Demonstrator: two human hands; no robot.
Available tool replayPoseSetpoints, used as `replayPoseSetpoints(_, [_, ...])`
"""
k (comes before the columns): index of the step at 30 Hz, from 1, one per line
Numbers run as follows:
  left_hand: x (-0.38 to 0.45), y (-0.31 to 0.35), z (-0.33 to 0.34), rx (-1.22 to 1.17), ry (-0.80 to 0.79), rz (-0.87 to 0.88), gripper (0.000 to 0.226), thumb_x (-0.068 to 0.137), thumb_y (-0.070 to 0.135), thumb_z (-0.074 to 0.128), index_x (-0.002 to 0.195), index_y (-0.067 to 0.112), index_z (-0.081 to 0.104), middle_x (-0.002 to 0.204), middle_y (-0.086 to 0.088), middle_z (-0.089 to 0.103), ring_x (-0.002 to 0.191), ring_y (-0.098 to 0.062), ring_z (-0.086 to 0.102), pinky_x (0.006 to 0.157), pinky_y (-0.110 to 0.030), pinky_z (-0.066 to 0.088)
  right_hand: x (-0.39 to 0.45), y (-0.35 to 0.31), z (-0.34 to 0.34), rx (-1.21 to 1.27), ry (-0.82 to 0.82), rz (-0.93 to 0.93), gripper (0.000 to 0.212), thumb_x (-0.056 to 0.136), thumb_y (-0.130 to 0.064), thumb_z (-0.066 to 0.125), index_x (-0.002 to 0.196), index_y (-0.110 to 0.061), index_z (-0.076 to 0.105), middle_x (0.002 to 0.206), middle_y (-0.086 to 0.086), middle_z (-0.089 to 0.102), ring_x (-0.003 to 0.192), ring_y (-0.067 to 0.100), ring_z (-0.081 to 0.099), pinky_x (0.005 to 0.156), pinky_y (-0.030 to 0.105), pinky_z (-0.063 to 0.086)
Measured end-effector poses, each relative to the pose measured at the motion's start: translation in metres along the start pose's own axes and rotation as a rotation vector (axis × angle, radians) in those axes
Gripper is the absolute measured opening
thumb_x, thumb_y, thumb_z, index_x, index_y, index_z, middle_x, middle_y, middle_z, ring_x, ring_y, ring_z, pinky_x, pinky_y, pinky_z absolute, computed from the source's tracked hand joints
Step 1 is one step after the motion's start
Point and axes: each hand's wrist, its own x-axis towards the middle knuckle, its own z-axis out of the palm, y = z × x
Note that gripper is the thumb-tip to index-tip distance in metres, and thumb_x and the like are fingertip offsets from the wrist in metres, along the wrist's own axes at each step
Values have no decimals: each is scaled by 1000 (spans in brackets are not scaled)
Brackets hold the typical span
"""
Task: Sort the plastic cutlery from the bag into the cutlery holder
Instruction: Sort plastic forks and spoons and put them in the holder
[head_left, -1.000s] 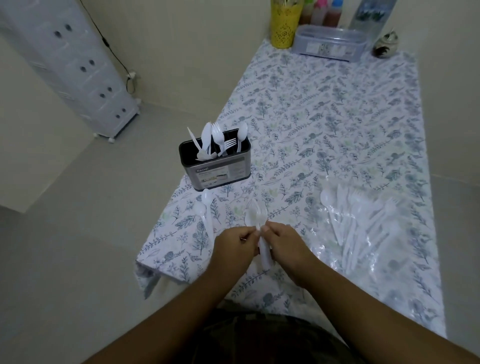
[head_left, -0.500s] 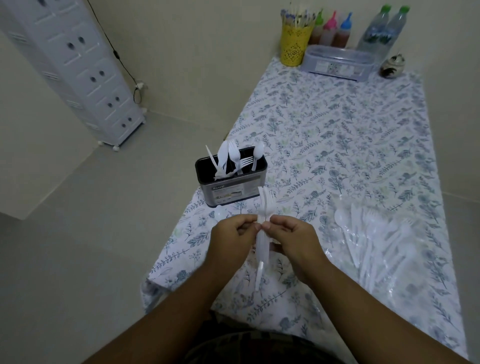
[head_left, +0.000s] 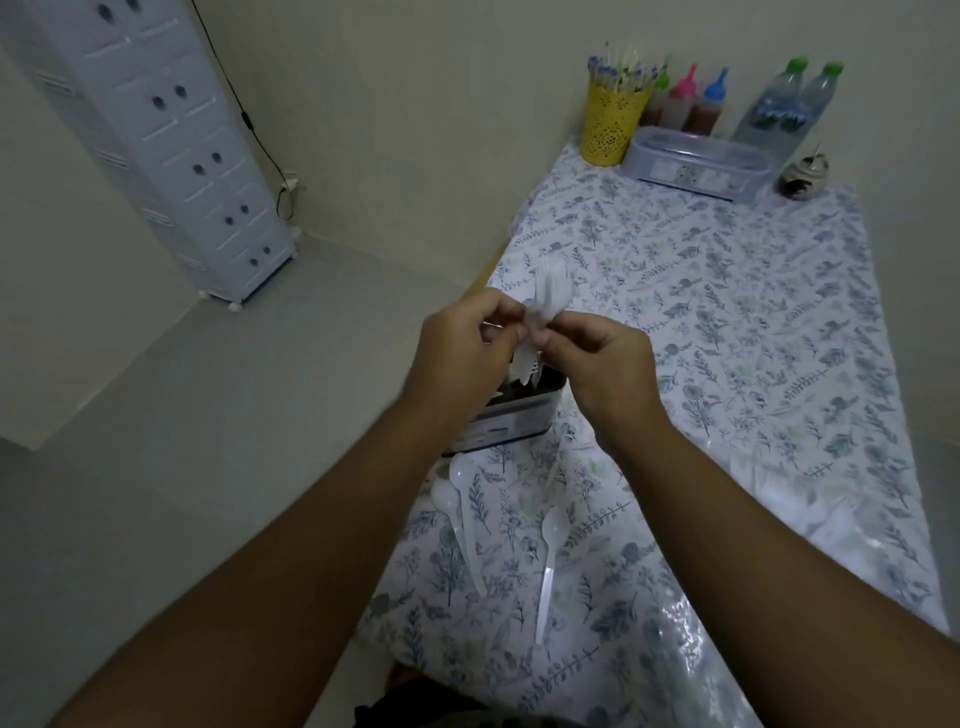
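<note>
My left hand (head_left: 467, 343) and my right hand (head_left: 597, 364) meet above the grey cutlery holder (head_left: 511, 421), both pinching a small bundle of white plastic forks (head_left: 548, 296) held upright, tines up. The bundle's handles reach down into the holder's open top. My hands hide most of the holder and what stands in it. Three white plastic spoons lie on the floral tablecloth in front of the holder: two (head_left: 457, 499) near the left edge and one (head_left: 550, 545) further right. The clear plastic bag (head_left: 779, 499) lies flat at the right, its contents hard to make out.
At the table's far end stand a yellow cup of sticks (head_left: 613, 124), three sauce bottles (head_left: 685, 104), two water bottles (head_left: 789, 104), a clear lidded box (head_left: 696, 166) and a small round jar (head_left: 802, 179). A white drawer tower (head_left: 171, 145) stands on the floor at left. The holder is close to the table's left edge.
Both hands lifted the fork bundle from near the table's front edge and carried it forward to above the holder. The view tilted up, showing the spoons lying on the cloth.
</note>
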Motion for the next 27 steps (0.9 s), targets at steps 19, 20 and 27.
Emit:
replayPoseSetpoints(19, [-43,-43,-19,416,128,100,10,90,10,58,94,14,67,88,3,61,86,-13,53,73,-19,43,-19,59,-12,-930,-141,-92,33,95,-18,70,126,-5,70,105,14,70,97,27,61,76,22,33])
replayPoseSetpoints(20, [-55,-46,-19,349,178,68,7,90,9,59,92,13,65,86,4,60,82,-11,52,71,-13,41,-22,61,-13,-916,-142,-83,35,96,-19,69,129,-6,69,107,12,69,98,25,60,78,21,32])
replayPoseSetpoints(27, [-134,-122,15,346,-118,-479,18,90,23,68,77,18,56,70,3,58,64,-12,55,58,-25,46,-73,98,-27,-830,-148,379,35,93,-31,73,123,-17,64,96,-3,64,79,10,63,68,23,50])
